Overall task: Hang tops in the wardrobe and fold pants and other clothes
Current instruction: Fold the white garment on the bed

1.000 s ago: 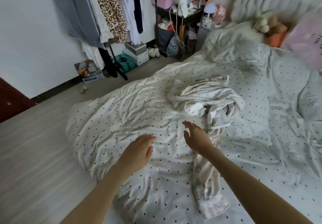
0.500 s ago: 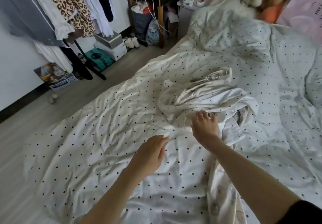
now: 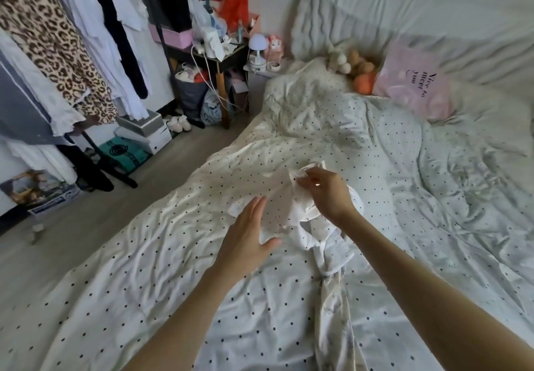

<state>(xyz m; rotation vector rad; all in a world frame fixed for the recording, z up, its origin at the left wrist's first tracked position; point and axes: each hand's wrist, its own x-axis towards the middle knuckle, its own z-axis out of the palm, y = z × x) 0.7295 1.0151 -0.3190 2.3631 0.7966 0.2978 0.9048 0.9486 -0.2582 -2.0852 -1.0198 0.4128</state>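
While right hand (image 3: 326,194) pinches crumpled white garment (image 3: 291,214) | left hand (image 3: 248,235) flat, released | print possibly faint

Location: a lived-in home bedroom.

I stand at a bed (image 3: 404,145) covered by a rumpled white duvet with black dots. At the bed's head lie a pink printed pillow (image 3: 416,87) and soft toys (image 3: 355,64). Left of the bed, an open clothes rail (image 3: 95,151) carries hung garments, among them a leopard-print piece (image 3: 55,41). Boxes (image 3: 144,130) sit on the wooden floor under it. Between rail and bed stands a cluttered side table (image 3: 219,55) with a small lamp (image 3: 257,45) beside it.
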